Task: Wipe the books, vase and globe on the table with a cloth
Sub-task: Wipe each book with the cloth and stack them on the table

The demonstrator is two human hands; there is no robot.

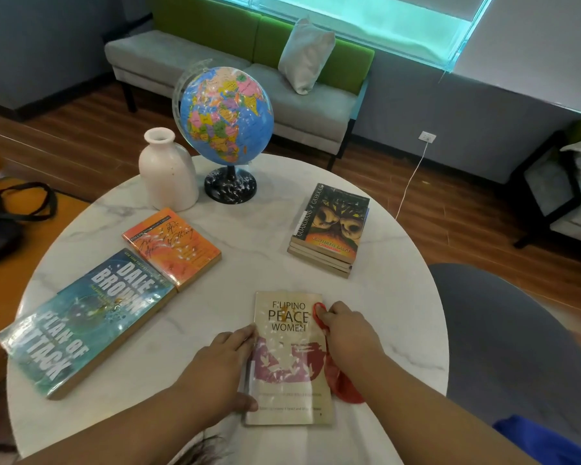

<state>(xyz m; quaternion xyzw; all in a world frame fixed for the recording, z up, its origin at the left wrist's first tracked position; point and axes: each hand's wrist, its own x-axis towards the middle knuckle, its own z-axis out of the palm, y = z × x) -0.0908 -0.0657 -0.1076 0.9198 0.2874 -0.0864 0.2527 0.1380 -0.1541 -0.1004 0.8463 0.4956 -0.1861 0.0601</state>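
Observation:
A cream book titled Filipino Peace Women [289, 360] lies at the near edge of the round marble table [259, 229]. My left hand [222, 367] holds its left edge, thumb at the lower corner. My right hand [346, 330] grips a red cloth [344, 385] against the book's right edge. To the left lie a blue Dale Brown book [84, 323] and an orange book [171, 246]. A stack of books [329, 229] sits at the right. The white vase [166, 171] and the globe [223, 117] stand at the back.
A grey chair back [510, 347] is close on the right. A black bag [4, 216] rests on an orange seat at the left. Behind the table stands a grey and green sofa [282, 78] with a cushion. A white cable runs to a wall socket [428, 137].

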